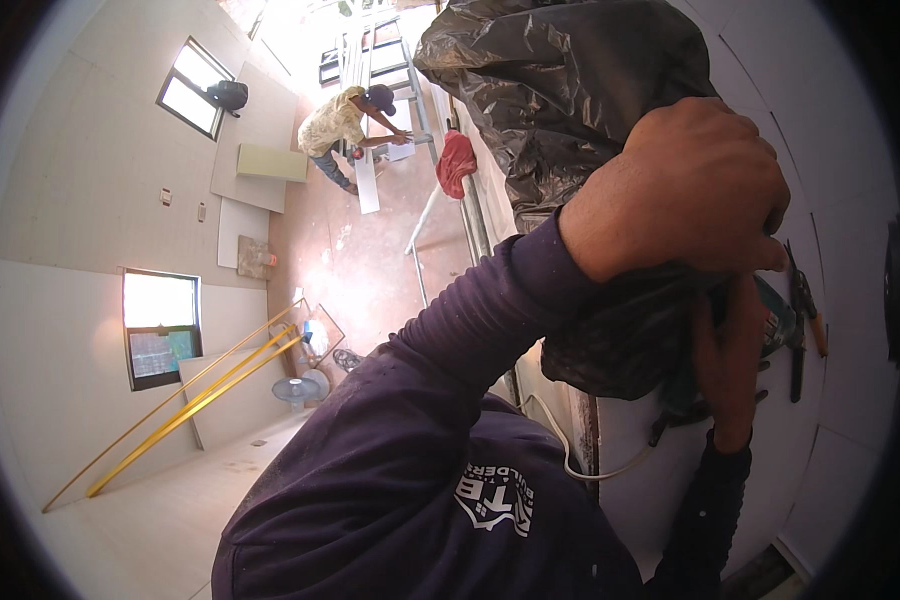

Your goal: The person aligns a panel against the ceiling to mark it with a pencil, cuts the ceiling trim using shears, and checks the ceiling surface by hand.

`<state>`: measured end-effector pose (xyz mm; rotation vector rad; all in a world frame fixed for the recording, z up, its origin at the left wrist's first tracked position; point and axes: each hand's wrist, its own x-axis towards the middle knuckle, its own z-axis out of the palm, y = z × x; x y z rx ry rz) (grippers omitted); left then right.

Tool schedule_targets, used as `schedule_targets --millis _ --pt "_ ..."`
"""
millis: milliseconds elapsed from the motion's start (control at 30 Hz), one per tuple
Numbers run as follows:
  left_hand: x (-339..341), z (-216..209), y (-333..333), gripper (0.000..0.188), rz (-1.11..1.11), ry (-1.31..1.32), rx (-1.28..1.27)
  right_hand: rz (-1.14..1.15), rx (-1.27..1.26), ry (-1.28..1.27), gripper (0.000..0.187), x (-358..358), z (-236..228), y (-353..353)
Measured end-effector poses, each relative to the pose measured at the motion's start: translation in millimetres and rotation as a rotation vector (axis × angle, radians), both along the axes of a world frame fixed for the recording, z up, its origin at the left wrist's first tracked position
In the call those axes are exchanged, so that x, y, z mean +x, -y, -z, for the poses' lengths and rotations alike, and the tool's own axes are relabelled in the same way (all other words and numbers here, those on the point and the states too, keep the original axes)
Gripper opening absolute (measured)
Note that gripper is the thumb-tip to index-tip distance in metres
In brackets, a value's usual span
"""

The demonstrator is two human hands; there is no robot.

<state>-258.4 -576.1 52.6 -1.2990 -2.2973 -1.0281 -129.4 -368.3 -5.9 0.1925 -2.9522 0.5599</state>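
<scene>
A large crumpled black plastic bag (570, 80) lies over a pale raised surface (630, 440) in front of me. My left hand (685, 190) reaches across it, its fingers curled closed on the black plastic. Below it, my right hand (727, 350) comes up against the bag; its fingers are hidden behind my left hand and the plastic. Close beside my right hand sits a green power tool (778, 318), partly covered. Dark hand tools, one with an orange handle (819, 335), lie just past it. What the bag contains is hidden.
A white cable (570, 455) hangs over the surface's edge near my body. Lower down at left, a co-worker (335, 125) bends over white strips. A red cloth (457, 165) hangs by metal tubing. Long yellow poles (195, 415) lean near a fan (295, 390).
</scene>
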Motion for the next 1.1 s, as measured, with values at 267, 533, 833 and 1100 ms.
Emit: schedule_targets --millis 267,533,833,1100 --pt "-0.1 -0.6 0.5 0.038 -0.007 -0.009 -0.013 0.002 0.003 -0.025 0.055 1.1 1.4 0.8" --pt "1.1 -2.4 0.3 0.038 -0.023 -0.004 -0.035 -0.009 -0.007 -0.012 0.055 -0.8 0.1 0.2" --pt "1.3 -1.2 0.4 0.038 -0.022 -0.016 0.002 -0.012 -0.030 0.022 0.056 -1.6 -3.1 1.4" --pt "0.2 -0.7 0.0 0.038 -0.019 -0.010 -0.012 0.012 0.002 0.003 0.056 -0.8 -0.5 1.3"
